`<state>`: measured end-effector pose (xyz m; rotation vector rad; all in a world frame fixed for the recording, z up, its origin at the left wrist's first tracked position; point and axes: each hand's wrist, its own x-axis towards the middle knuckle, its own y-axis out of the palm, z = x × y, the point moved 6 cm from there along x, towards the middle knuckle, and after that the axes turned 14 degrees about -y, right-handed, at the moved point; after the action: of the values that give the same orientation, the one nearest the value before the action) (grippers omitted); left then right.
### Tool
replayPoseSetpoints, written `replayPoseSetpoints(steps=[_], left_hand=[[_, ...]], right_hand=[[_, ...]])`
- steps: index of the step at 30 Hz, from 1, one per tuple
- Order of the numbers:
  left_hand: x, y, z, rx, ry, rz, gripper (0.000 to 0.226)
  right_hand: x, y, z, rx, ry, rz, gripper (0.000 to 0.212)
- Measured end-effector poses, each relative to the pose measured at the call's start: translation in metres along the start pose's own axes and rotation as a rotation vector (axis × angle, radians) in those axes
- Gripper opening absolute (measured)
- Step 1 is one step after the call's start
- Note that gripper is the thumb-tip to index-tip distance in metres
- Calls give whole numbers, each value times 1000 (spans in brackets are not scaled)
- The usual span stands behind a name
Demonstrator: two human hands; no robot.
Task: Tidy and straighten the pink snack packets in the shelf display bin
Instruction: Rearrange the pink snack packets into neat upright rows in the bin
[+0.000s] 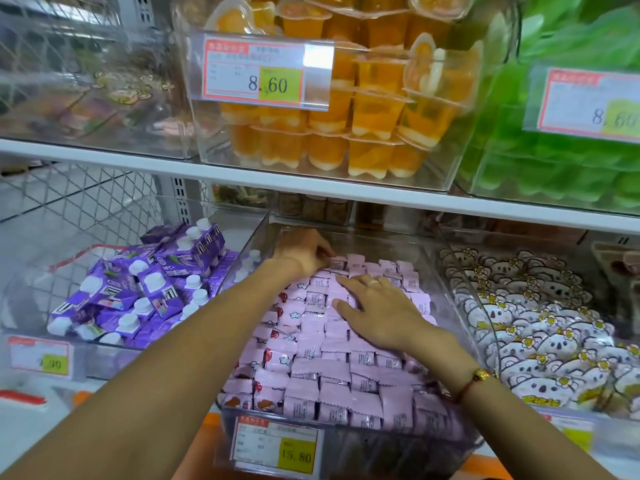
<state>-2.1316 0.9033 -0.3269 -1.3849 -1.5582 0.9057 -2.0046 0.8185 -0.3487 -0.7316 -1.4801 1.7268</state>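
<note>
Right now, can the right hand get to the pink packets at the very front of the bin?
Probably yes. The right hand lies flat on the pink packets mid-bin, the bin is open on top, and nothing covers the front rows.

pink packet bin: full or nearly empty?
Full. Pink packets cover the clear bin wall to wall, in rows from front rim to the left hand at the back. Depth of layers: cannot tell.
</note>
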Motion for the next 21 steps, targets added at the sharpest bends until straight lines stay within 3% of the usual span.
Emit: replayPoseSetpoints(steps=[2, 6, 8, 15, 18, 21], left_hand=[[1, 1, 2, -32, -17, 13, 21], [-1, 1, 2, -59, -42, 35, 18], [-4, -2, 0, -55, -29, 18, 16], [-17, -4, -21, 346, 203, -224, 31], [-14, -13, -19, 170, 89, -283, 41], [-11, -29, -14, -76, 1, -331, 21]], right_hand=[[6, -4, -3, 17, 22, 32, 54], [16, -11, -6, -87, 61, -66, 50], [16, -1, -10, -42, 57, -9, 52], [13, 14, -18, 49, 58, 2, 53], [13, 14, -18, 39, 60, -21, 52], [13, 14, -17, 36, 71, -27, 53]])
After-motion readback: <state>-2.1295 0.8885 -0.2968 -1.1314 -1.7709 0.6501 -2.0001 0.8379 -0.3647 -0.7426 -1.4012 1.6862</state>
